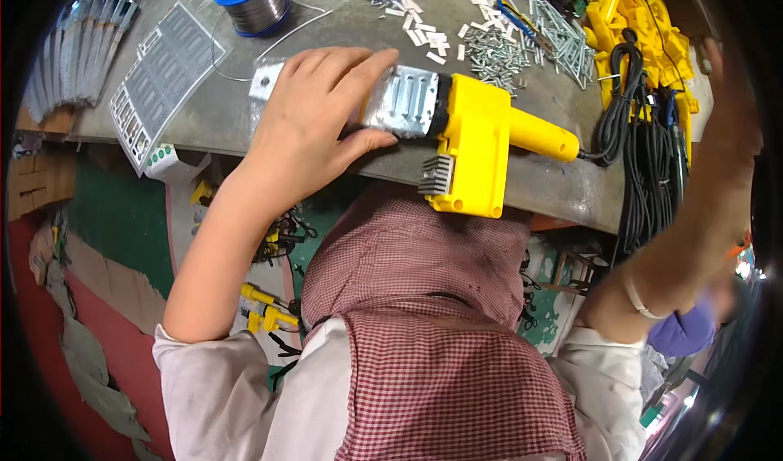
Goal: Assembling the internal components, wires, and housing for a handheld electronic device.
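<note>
My left hand (314, 110) is wrapped over the shiny metal part of a yellow corded power tool (481, 139). That metal part (409, 100) is partly covered in clear plastic film. The tool lies on the grey workbench (555, 185), its yellow body reaching past the front edge. A black heat-sink-like comb piece (438, 174) shows on its near side, and its yellow handle points right, where a black cord leaves it. Raised at the far right is my right hand (726, 94), blurred and dark at the picture's rim. Its fingers cannot be made out, nor whether it holds anything.
Behind the tool lie screws (493, 57), long bolts (563, 37) and small white pieces (424, 33). Coiled black cords (644, 151) and yellow housings (636, 13) are at right. A solder wire spool (251, 4), a label sheet (167, 78) and bagged parts (81, 45) sit left.
</note>
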The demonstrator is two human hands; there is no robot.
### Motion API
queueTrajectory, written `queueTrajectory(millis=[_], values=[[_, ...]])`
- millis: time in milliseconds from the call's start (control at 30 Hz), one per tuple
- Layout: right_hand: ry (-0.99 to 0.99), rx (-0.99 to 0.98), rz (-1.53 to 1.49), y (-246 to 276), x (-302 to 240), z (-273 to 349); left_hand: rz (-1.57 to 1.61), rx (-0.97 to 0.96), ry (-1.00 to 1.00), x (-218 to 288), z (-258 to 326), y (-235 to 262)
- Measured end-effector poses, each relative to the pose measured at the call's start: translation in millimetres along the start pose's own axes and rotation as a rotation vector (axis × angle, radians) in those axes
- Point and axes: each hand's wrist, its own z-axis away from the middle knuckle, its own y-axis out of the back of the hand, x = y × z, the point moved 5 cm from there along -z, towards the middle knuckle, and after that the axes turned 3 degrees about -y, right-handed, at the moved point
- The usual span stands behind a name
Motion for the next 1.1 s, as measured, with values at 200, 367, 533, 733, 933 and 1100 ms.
queueTrajectory(millis=[200,367,533,733,933,1100], values=[[0.185,0.346,-0.117,-46,-26,-29,-0.061,-0.030,-0.027,21,5,-7],[0.019,0.531,-0.700,-5,38,-15,-0.006,-0.108,0.172,7,1,-2],[-0.040,0.509,-0.149,-31,66,-3,0.088,-0.042,0.014,40,-51,-16],[0.183,0.624,-0.240,-38,76,-3,0.172,-0.021,0.055,39,-59,-47],[0.314,0.687,-0.239,-38,82,-3,0.154,-0.060,0.051,39,-64,-49],[0.304,0.463,-0.306,-35,83,-8,0.006,-0.087,-0.015,42,-65,-48]])
